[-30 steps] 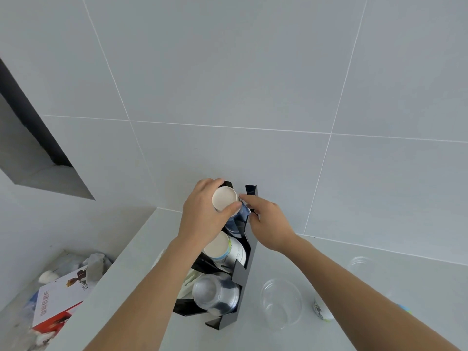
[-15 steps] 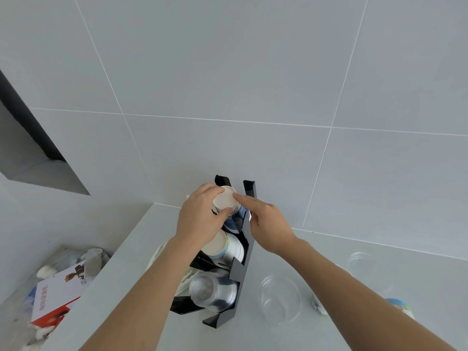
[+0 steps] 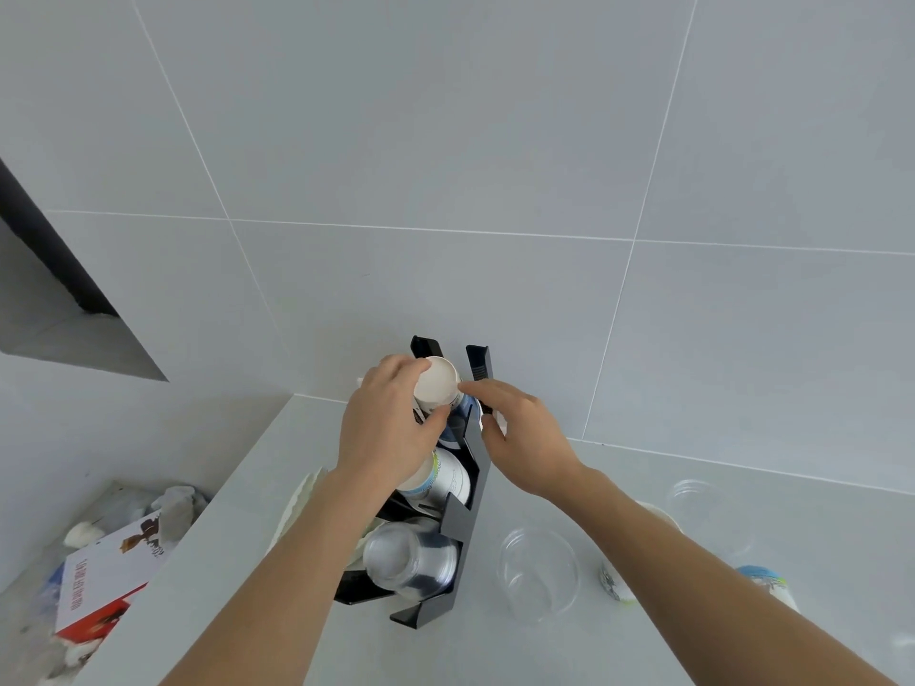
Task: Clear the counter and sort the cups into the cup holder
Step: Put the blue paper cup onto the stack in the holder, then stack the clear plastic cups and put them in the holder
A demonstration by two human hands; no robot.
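White paper cup [image 3: 435, 379] is clamped in the left hand [image 3: 391, 428] over the black cup holder [image 3: 470, 492] at the tabletop's back edge, steadied by the right hand's [image 3: 525, 438] loosely spread fingers [image 3: 478, 387] for seating.

One head-worn wide-angle view, looking forward and steeply down from just above the black cup holder [image 3: 475, 492], close in. The tiled wall [image 3: 495, 141] behind the holder fills the upper frame; the counter [image 3: 643, 651] spreads below it.

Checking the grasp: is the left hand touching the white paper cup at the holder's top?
Touching. The head view shows the left hand wrapped around the white paper cup, thumb pressed against its side.
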